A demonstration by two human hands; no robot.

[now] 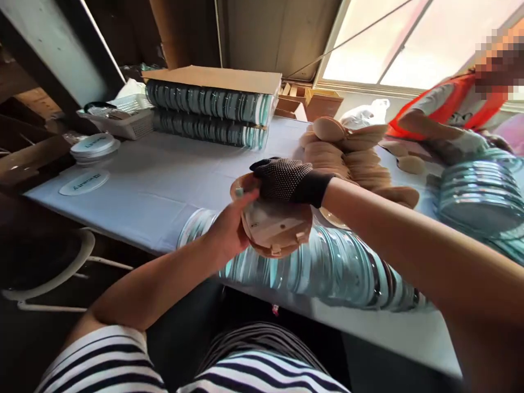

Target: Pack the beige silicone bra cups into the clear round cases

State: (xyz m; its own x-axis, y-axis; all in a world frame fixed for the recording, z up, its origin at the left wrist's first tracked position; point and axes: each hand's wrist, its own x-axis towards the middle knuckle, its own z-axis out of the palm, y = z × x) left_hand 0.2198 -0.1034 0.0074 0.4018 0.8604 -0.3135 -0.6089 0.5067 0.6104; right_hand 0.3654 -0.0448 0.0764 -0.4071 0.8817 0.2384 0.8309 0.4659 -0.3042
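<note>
Nearest us, a long row of clear round lids (327, 267) lies along the table's (164, 180) front edge. Just above it we hold a tan wooden disc (275, 229): our bare left hand (230, 229) clamps its left rim, thumb up top, while our gloved right hand (286, 177) curls its fingers over the upper edge. Beyond, a heap of wooden discs (352, 153) sits mid-table. Stacked lids under a cardboard sheet (213, 79) line the far edge. At the right corner, a co-worker's hand (458, 147) rests.
</note>
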